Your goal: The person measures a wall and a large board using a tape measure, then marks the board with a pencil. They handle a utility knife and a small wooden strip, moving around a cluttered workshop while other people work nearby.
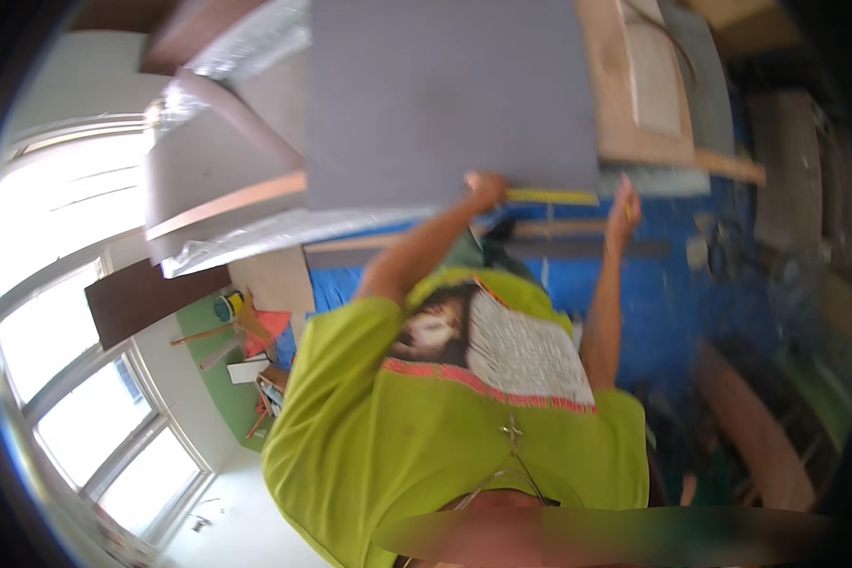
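A large grey panel [450, 95] lies in front of me. At its near edge my left hand [486, 191] is closed on a yellow tape measure [554, 198], whose blade runs along that edge to the panel's right corner. Whether the tape's case is inside my fist cannot be made out. Just right of that corner my right hand [625, 210] is raised with its fingers curled. A small yellowish bit shows in it, too blurred to name. The right hand stands apart from the panel.
Light wooden boards [653, 95] lie right of the panel. Plastic-wrapped sheets [284, 227] stick out at its left. Blue sheeting [577, 284] covers the floor below. Windows [76, 350] line the left wall, with a brown board [156, 303] near them. Blurred clutter [724, 246] lies at right.
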Demonstrator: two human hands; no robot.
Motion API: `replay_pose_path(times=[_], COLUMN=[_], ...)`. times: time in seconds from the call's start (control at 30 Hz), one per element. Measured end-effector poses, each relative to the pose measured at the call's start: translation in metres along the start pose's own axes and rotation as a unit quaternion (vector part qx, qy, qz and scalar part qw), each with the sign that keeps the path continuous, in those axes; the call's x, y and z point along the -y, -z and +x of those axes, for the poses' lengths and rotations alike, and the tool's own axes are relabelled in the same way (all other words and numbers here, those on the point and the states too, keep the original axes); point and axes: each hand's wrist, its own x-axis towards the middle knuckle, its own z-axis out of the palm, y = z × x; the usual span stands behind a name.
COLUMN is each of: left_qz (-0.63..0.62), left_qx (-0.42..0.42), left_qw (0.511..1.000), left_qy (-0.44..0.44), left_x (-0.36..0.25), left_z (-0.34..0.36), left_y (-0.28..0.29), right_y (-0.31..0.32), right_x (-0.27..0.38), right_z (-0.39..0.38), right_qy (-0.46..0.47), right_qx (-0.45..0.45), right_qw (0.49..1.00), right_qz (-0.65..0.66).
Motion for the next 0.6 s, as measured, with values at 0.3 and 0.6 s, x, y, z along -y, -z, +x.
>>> replay_pose_path(times=[0.3, 0.6], left_qz=[-0.013, -0.030], left_qx=[0.034, 0.035], left_qw=[0.999, 0.998], left_qy=[0.038, 0.052], left_x=[-0.010, -0.008], left_z=[-0.020, -0.016], left_y=[0.034, 0.030], right_y=[-0.055, -0.096], right_x=[0.061, 0.030], right_z=[-0.025, -0.028], right_qy=[-0.080, -0.018], right_qx=[0.290, 0.414], right_qw=[0.942, 0.910], right_qz=[0.150, -0.001])
